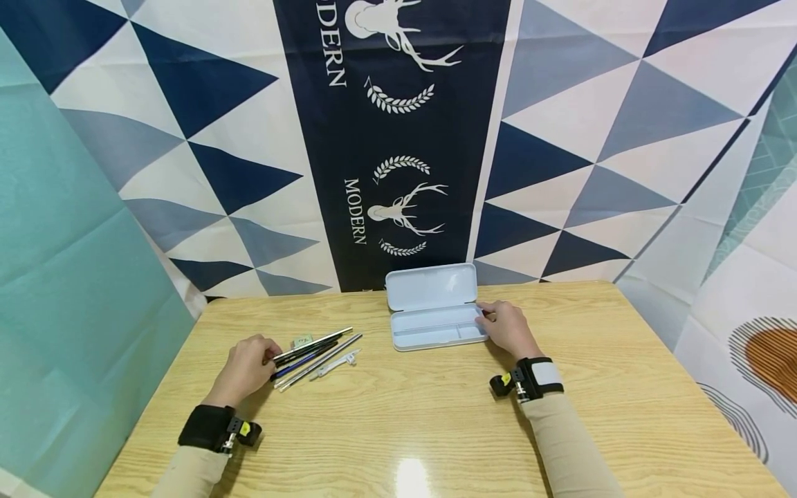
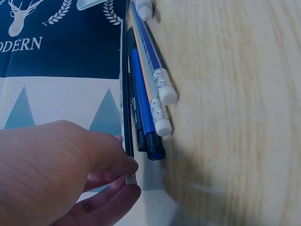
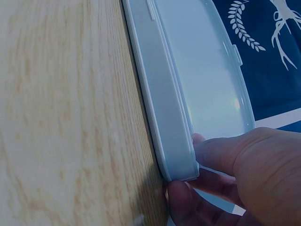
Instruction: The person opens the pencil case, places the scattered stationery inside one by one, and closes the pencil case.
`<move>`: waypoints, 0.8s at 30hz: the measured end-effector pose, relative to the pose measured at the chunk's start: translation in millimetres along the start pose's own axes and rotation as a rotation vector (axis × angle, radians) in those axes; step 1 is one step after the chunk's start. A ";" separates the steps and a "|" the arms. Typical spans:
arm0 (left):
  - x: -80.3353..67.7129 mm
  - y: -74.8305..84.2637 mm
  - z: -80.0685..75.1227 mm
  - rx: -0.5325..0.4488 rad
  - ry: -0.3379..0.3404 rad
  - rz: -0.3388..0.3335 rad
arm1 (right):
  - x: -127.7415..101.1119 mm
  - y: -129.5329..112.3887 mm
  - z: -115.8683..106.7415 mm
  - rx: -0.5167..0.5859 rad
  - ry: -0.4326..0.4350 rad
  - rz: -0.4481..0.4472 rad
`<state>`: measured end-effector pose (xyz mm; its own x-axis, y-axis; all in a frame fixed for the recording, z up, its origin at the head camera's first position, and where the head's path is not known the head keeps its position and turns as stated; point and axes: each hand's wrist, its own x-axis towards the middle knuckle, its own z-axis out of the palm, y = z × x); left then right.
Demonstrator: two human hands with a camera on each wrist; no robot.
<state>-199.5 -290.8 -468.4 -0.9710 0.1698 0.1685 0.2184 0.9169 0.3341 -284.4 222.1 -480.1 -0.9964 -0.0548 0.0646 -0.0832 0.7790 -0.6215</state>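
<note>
My left hand [image 1: 245,369] pinches the near end of a thin pencil [image 2: 125,103] between thumb and fingers; its small pale end shows between the fingertips. Beside it on the table lie a blue pen [image 2: 142,89], darker pens partly hidden behind it, and two pencils with white erasers [image 2: 162,127]. A white compass-like tool [image 1: 336,364] lies at the pile's right side. A light blue pencil case [image 1: 436,339] stands open near the back of the table, and my right hand [image 1: 507,328] grips its right end, thumb over the rim and fingers against the outside.
A small green eraser-like block [image 1: 302,341] lies behind the pens. The case's raised lid [image 1: 432,287] leans near the patterned cloth [image 1: 405,138] at the back. The wooden table [image 1: 386,415] reaches toward me.
</note>
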 end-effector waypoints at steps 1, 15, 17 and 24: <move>0.2 0.5 -0.5 0.000 0.001 -0.002 | 0.0 0.0 0.1 0.000 0.001 -0.002; 6.9 3.2 -9.8 0.002 0.054 0.059 | 0.1 0.9 0.2 0.001 0.003 -0.013; 8.2 2.0 -11.3 -0.008 0.059 0.064 | 0.2 1.1 0.6 0.003 0.002 -0.012; 19.3 -14.1 -13.2 -0.020 0.126 0.141 | 0.6 0.2 -0.3 0.004 0.005 -0.003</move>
<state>-220.1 -305.3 -457.6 -0.9109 0.2483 0.3295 0.3544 0.8798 0.3168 -285.0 222.4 -480.0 -0.9960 -0.0544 0.0706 -0.0866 0.7763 -0.6244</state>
